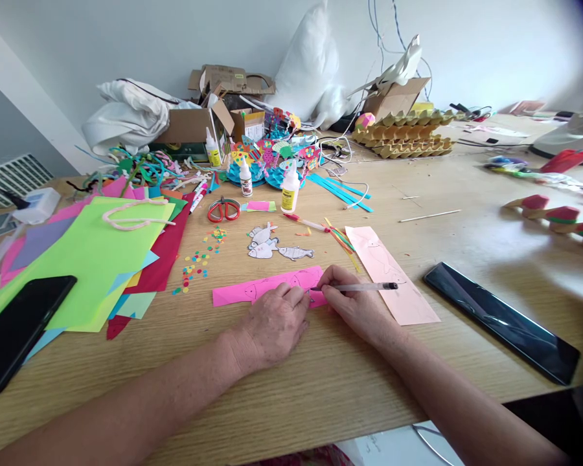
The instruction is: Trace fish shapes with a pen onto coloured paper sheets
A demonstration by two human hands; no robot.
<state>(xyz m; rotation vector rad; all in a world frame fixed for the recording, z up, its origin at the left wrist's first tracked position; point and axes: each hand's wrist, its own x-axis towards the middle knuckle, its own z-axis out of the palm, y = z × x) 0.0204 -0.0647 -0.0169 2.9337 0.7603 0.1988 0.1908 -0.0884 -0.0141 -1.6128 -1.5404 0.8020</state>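
Observation:
My right hand point(354, 301) grips a pen point(372, 287) with a clear barrel and dark end, its tip at the bright pink paper strip point(230, 296). Fish outlines are drawn on that strip. My left hand point(276, 320) presses the strip to the table with bent fingers; its fingertips are partly hidden. Beyond the strip lie several cut-out paper fish point(263, 244) with pencilled details. A pale pink paper strip point(383, 272), also bearing fish drawings, rests to the right of my right hand.
Coloured paper sheets point(102, 259) and a black phone point(24, 330) lie left; another dark phone point(500, 317) lies right. Red-handled scissors point(224, 208), glue bottles point(289, 188) and paper dots point(194, 265) sit ahead. Egg cartons point(403, 136) and cardboard boxes point(184, 129) stand behind.

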